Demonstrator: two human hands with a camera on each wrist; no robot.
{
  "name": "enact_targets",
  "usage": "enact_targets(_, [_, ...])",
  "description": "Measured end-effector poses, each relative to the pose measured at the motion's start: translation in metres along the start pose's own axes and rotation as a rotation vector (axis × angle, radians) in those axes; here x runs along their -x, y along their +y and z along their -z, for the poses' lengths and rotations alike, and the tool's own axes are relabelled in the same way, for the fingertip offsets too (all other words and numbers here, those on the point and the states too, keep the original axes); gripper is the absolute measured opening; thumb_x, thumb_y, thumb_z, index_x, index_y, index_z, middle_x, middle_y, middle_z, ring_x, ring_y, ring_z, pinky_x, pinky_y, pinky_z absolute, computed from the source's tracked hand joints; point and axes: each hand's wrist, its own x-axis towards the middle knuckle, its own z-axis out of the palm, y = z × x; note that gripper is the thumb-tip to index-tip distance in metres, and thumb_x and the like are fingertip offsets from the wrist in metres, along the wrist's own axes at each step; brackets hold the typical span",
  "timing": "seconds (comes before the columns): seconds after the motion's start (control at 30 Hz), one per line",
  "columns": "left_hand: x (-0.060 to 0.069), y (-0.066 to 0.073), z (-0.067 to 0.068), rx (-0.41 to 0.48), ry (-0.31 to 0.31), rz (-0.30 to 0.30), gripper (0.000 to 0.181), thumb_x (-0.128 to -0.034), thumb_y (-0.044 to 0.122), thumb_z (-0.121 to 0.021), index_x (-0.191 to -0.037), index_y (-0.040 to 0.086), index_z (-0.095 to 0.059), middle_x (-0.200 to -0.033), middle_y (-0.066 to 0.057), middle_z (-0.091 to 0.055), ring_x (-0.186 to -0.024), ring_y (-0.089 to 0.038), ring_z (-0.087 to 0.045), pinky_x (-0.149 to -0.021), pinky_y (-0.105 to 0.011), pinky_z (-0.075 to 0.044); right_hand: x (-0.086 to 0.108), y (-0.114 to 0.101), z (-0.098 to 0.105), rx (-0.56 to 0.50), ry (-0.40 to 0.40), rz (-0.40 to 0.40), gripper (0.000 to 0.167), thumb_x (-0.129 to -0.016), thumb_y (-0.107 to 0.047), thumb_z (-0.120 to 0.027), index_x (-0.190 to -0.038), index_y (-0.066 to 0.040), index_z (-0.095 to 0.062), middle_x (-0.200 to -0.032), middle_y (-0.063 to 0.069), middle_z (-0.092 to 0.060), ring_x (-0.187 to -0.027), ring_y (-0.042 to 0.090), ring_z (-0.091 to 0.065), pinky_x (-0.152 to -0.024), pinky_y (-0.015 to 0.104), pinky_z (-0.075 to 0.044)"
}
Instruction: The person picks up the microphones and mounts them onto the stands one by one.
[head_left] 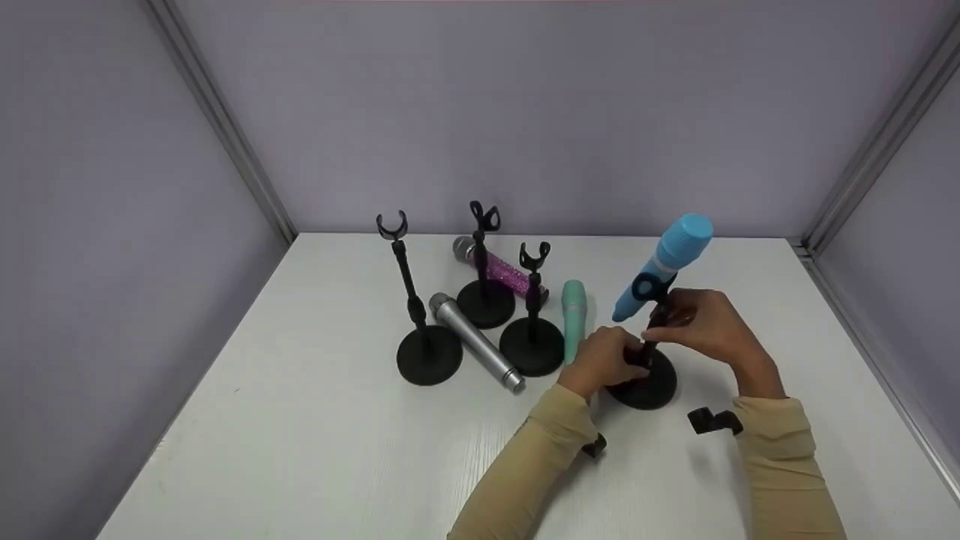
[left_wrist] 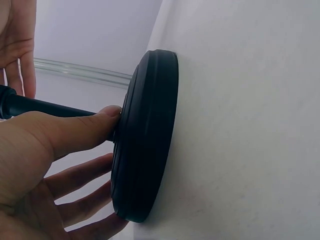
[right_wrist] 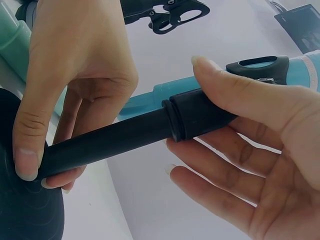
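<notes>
A blue microphone [head_left: 664, 262] lies slanted in the clip of a black microphone stand [head_left: 646, 382] at the table's right. My left hand [head_left: 606, 358] pinches the foot of that stand's pole, thumb against the round base [left_wrist: 147, 135] in the left wrist view. Higher up, my right hand [head_left: 701, 326] holds the pole around its collar [right_wrist: 195, 115], just below the clip. Left of my left hand lies a mint-green microphone [head_left: 574, 315], its lower end hidden behind that hand.
Three black stands with unfilled clips, a left one [head_left: 429, 356], a rear one [head_left: 486, 304] and a middle one [head_left: 532, 349], stand on the white table [head_left: 300, 435]. A silver microphone [head_left: 476, 341] and a glittery pink microphone [head_left: 506, 274] lie among them.
</notes>
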Motion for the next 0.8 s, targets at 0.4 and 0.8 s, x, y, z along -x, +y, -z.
enact_targets(0.4, [0.000, 0.002, 0.001, 0.026, -0.018, 0.028, 0.021, -0.0872, 0.027, -0.084, -0.107, 0.021, -0.081, -0.092, 0.012, -0.075, -0.083, -0.001, -0.061, -0.084, -0.019, -0.055, 0.002, 0.008, 0.009, -0.059, -0.162, 0.047, 0.028, -0.092, -0.014, -0.078, -0.116, -0.002, -0.072, -0.111, 0.013, -0.075, -0.101, -0.005, -0.066, -0.088, 0.015, -0.054])
enact_targets(0.8, [0.000, 0.003, 0.002, -0.022, 0.002, -0.009, 0.019, -0.0865, 0.029, -0.085, -0.103, 0.022, -0.082, -0.091, 0.012, -0.077, -0.082, 0.000, -0.062, -0.073, -0.017, -0.049, 0.002, 0.013, 0.010, -0.173, -0.243, 0.098, 0.027, -0.097, 0.000, -0.067, -0.124, 0.001, -0.069, -0.119, 0.021, -0.073, -0.108, -0.001, -0.069, -0.092, 0.014, -0.055])
